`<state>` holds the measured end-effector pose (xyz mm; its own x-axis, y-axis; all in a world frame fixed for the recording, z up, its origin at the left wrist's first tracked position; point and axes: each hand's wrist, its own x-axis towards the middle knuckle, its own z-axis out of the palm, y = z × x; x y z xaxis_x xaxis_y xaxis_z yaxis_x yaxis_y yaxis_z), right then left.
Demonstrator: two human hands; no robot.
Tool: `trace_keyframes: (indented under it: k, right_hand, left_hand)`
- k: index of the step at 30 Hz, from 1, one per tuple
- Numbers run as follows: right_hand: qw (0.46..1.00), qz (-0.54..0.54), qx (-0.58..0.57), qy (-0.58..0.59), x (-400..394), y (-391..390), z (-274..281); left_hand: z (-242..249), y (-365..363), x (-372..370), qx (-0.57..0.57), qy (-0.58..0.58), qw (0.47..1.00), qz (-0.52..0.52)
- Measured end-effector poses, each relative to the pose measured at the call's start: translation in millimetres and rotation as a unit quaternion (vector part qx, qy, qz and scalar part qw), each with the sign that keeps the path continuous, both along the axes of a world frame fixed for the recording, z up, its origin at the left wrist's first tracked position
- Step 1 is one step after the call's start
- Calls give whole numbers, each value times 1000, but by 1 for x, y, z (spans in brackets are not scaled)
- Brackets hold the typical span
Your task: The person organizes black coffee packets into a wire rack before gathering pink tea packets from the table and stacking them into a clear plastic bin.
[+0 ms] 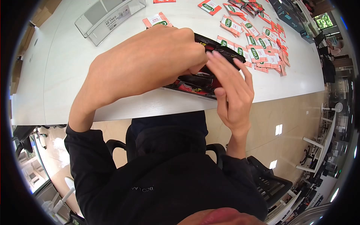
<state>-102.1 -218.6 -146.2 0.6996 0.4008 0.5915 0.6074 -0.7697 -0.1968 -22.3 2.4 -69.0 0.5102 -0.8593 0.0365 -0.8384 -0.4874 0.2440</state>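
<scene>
A dark tray or box holding black-and-red shiny packets lies near the table's front edge, partly covered by both hands. My left hand reaches across it with the fingers curled down; its fingertips and whatever they grip are hidden. On the right side, my right hand rests against the packets with its fingers stretched out and slightly blurred. Just beyond my left hand lies a pink-and-white Cozy sachet.
Many Cozy sachets are spread over the right of the white table. More black-and-red packets lie at the back. A clear plastic rack stands back left, and a dark box sits at the right edge.
</scene>
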Motion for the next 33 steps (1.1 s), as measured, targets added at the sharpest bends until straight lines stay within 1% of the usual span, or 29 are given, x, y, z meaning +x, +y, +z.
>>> trace_keyframes:
  k: [2,3,6,7,8,11,13,14,15,17,18,19,20,21,23,24,25,27,29,32,33]
  right_hand:
    - [1000,4,16,9,-1,5,-1]
    - [999,7,33,20,-2,6,-2]
    - [999,18,17,26,1,1,0]
    - [999,26,4,32,2,-1,1]
    - [999,24,3,28,2,-3,2]
    - [999,25,16,-11,-1,-16,0]
    - [986,22,167,7,-8,-28,-12]
    - [981,29,186,34,-10,-35,-18]
    - [982,29,186,30,-13,-36,-22]
    - [964,-11,247,97,-20,-35,-27]
    - [969,-31,209,124,-22,-37,-29]
    - [969,-33,211,121,-23,-39,-33]
    - [958,-30,234,164,-24,-39,-38]
    - [943,-26,258,208,-25,-39,-41]
    - [938,-24,273,211,-20,-38,-40]
    - [939,-12,269,213,-17,-39,-40]
    - [940,0,265,214,-13,-39,-40]
    - [941,3,263,213,-3,-40,-40]
    - [944,25,241,223,8,-40,-37]
    - [942,39,224,247,31,-42,-31]
    - [940,49,208,267,42,-43,-27]
  left_hand:
    - [-4,3,0,-40,-15,999,4]
    - [-6,3,1,-40,-16,999,3]
    - [-10,3,3,-54,-17,998,2]
    - [-11,4,3,-76,-15,997,3]
    - [-12,4,4,-97,-13,995,3]
    - [-10,6,5,-87,-16,996,4]
    - [-5,6,7,-66,-19,998,-2]
    - [-2,5,9,-44,-16,999,-8]
    - [1,5,10,-45,-19,999,-8]
    - [9,9,12,-68,-18,997,-11]
    - [7,10,15,-68,-21,997,-14]
    - [1,12,21,-109,-33,993,-4]
    - [-7,15,26,-150,-46,988,7]
    - [-17,19,29,-148,-47,988,4]
    - [-41,33,35,-252,72,962,78]
    - [-52,48,45,-251,127,958,54]
    - [-68,60,50,-247,129,959,50]
    - [-100,77,57,-358,227,903,62]
    - [-112,85,53,-367,228,899,74]
    - [-133,92,48,-432,264,854,116]
    - [-134,91,47,-435,264,853,119]
